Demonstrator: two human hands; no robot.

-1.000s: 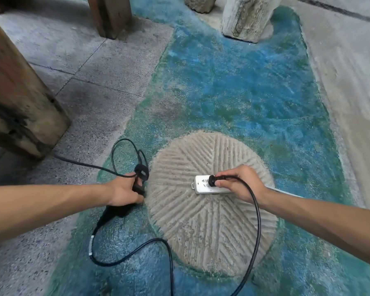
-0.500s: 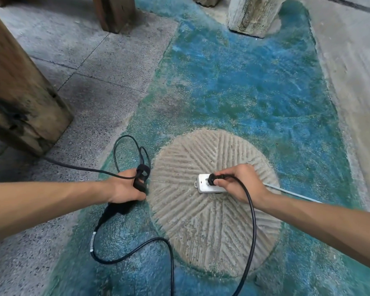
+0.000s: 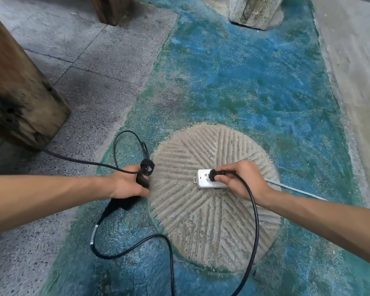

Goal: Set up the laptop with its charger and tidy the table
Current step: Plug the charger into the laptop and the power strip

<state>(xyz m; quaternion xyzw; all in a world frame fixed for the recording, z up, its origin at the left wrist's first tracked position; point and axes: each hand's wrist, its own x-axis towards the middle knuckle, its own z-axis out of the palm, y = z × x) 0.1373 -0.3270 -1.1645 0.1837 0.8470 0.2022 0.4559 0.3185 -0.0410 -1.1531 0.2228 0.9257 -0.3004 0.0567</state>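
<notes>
Blue-painted floor (image 3: 243,71): right hand (image 3: 241,180) pinches plug (image 3: 214,175); left hand (image 3: 126,184) grips charger (image 3: 143,180).

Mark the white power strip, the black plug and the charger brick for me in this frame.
white power strip (image 3: 203,182): head view, bare top face left of the plug.
black plug (image 3: 212,174): head view, round body at the right hand's fingertips.
charger brick (image 3: 124,202): head view, dark body showing below the left hand.

Power strip (image 3: 209,182): smooth white plastic, slight sheen; plug (image 3: 214,174) and cable (image 3: 255,218) matt black rubbery plastic. Round stone slab (image 3: 211,221) is rough, grooved; floor (image 3: 243,82) around it worn blue-green paint, gritty. Post (image 3: 15,92) is rough weathered wood.
</notes>
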